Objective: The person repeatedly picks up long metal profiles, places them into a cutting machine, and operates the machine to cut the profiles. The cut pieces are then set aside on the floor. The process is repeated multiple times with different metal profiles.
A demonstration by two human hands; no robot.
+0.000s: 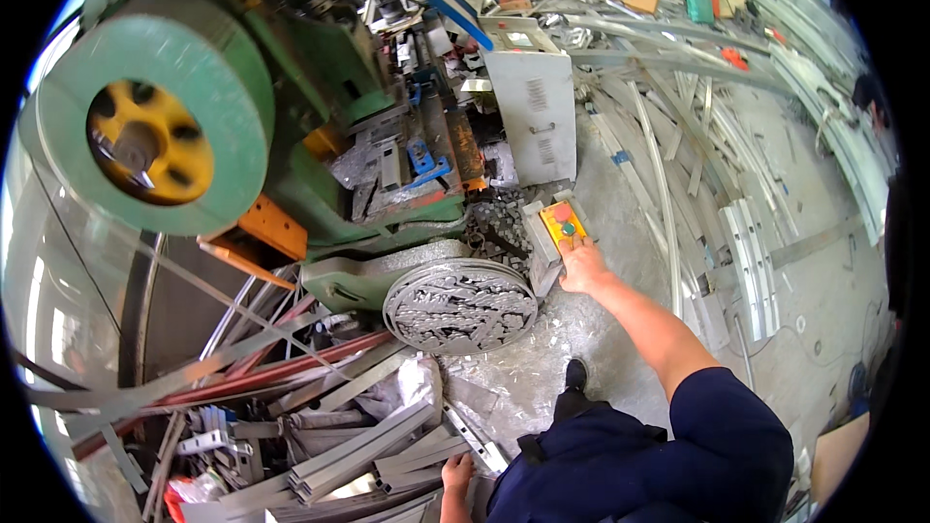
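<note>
My right hand reaches forward to a yellow push-button box with a red and a green button, mounted on a grey metal stand. Its fingers are stretched out, with the fingertips at the green button, holding nothing. Low at my left side hangs my left hand, its fingers curled in; I see nothing in it. Beside that hand lie grey metal profiles. Ahead on the left stands a green press machine with a big flywheel and blue clamps on its bed.
A round bin full of metal scraps stands before the machine. Behind the push-button box is a grey cabinet. Long metal strips cover the floor to the right, and bars lie across the lower left. Small offcuts litter the machine's foot.
</note>
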